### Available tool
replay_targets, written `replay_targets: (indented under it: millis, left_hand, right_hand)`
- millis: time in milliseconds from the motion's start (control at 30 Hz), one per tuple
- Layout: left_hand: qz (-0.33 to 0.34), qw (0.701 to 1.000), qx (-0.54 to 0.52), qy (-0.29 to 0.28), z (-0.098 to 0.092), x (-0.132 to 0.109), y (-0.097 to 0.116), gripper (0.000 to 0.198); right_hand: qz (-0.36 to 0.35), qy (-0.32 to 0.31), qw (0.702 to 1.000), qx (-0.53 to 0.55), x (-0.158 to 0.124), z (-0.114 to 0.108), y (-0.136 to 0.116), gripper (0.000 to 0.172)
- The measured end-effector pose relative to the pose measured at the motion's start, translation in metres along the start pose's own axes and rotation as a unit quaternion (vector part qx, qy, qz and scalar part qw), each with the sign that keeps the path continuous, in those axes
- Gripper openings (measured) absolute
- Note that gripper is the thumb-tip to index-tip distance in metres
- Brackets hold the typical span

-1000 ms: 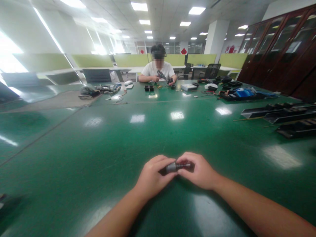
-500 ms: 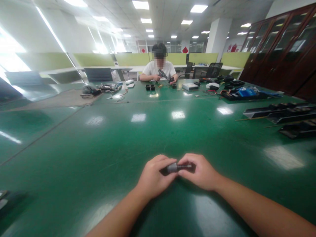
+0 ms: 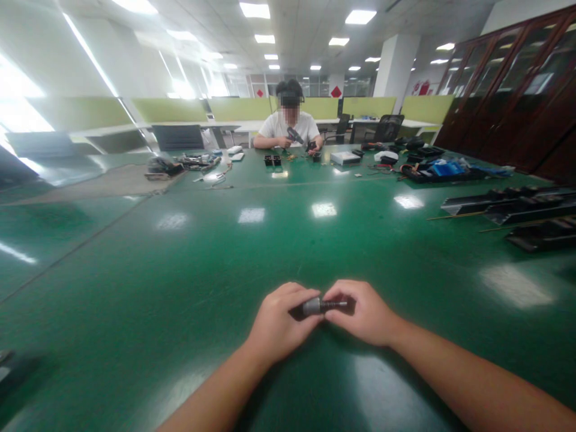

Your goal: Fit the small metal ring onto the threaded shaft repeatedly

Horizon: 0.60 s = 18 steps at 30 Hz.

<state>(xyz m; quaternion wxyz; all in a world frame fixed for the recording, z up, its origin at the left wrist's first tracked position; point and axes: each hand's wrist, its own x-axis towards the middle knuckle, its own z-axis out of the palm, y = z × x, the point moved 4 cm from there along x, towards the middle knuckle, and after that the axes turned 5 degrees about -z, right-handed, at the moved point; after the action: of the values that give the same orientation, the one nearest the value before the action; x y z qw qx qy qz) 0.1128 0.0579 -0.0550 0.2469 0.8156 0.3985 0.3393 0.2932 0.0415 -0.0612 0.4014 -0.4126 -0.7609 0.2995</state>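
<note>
Both my hands rest near the front of a green table (image 3: 189, 282), fingers closed round one small dark cylindrical part (image 3: 320, 306) with a grey collar and a thin shaft. My left hand (image 3: 276, 324) grips its thicker left end. My right hand (image 3: 364, 313) pinches the thin right end. The part lies level between the two hands, just above the tabletop; most of its body is hidden by my fingers.
A person in a white shirt (image 3: 288, 127) sits at the far side holding a dark tool. Small black parts (image 3: 272, 160), a white box (image 3: 344, 158) and cables lie near that person. Black trays (image 3: 508, 207) sit at the right, wooden cabinets (image 3: 517, 90) behind.
</note>
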Motion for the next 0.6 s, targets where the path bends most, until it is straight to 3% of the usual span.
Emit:
replay_targets:
  millis: [600]
  left_hand:
    - [-0.009,1.000,-0.006,0.003,0.0001,0.0009,-0.0004,0.024]
  right_hand:
    - [-0.004,0.002,1.000,0.006,-0.0010,-0.0005,-0.0001,0.016]
